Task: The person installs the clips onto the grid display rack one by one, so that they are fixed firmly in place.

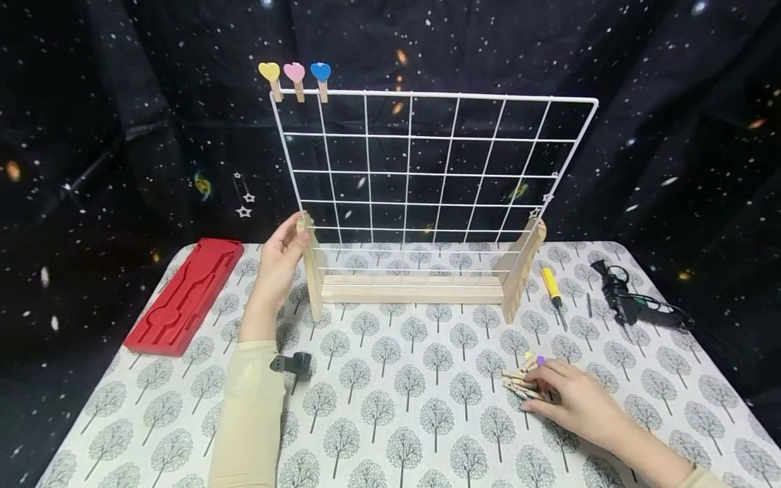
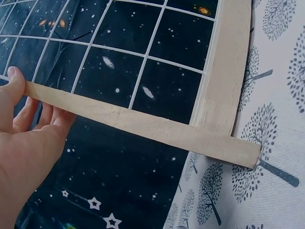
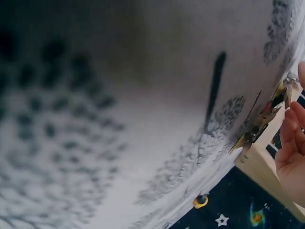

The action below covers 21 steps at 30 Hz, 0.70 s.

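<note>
I have the left hand (image 1: 274, 268) gripping the left upright (image 1: 314, 278) of the wire-grid stand (image 1: 411, 290). The right hand (image 1: 570, 400) is at a heap of clothespins (image 1: 517, 386) on the tabletop (image 1: 421, 393), before the stand's right end; I can't tell whether it pinches one. Three heart-topped clips (image 1: 294, 72) line the stand's upper left edge.
</note>
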Available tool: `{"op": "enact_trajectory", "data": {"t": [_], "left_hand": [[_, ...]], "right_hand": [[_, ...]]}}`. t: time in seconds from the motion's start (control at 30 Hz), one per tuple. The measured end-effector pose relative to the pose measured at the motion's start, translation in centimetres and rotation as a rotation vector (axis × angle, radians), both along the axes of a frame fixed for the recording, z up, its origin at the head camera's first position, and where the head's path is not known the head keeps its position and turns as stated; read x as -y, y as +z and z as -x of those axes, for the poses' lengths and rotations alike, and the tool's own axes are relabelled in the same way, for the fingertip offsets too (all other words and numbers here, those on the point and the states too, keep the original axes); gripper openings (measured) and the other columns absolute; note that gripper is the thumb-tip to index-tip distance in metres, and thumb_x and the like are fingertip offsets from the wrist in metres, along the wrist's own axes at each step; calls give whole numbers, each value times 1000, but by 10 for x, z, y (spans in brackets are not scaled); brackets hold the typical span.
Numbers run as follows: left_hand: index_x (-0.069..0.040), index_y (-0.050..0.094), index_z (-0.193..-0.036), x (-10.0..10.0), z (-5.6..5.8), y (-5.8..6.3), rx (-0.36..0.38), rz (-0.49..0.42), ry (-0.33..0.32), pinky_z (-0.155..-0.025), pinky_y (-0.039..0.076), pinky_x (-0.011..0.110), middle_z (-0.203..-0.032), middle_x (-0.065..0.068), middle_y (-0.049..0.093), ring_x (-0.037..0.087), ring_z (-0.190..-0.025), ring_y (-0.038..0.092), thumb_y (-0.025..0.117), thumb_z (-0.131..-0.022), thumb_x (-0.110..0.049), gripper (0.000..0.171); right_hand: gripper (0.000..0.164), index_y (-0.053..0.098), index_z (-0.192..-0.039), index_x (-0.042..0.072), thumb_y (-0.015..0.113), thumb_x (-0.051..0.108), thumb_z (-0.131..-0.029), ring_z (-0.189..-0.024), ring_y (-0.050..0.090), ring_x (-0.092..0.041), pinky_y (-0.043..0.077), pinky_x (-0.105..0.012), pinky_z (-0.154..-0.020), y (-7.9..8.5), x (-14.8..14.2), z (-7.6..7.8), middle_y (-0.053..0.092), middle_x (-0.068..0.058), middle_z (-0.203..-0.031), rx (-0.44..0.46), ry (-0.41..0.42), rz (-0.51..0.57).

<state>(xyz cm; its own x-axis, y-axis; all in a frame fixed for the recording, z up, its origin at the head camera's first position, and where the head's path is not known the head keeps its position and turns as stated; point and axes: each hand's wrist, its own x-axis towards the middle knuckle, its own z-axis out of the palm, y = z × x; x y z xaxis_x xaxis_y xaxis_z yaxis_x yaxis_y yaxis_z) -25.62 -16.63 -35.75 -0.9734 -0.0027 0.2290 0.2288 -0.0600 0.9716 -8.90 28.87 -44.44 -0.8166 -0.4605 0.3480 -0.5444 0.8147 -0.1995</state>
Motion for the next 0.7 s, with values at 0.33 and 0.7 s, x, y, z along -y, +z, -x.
{"op": "enact_trajectory", "data": {"t": [0.33,0.7], "left_hand": [[-18,38,-131,2,9,-12,1,9,1,-103,29,36,-132,9,40,18,-119,38,55,-84,-26,51],[-18,37,-132,4,8,-10,-20,16,1,-103,29,34,-132,9,39,18,-121,37,54,-85,-25,50]], "right_hand": [[20,60,-81,27,73,31,-66,-78,49,2,46,-17,-67,2,8,1,53,18,-86,-67,105,-15],[24,60,-88,23,72,18,-68,-75,54,1,48,-20,-66,10,9,-3,59,17,-86,11,168,69]]}}
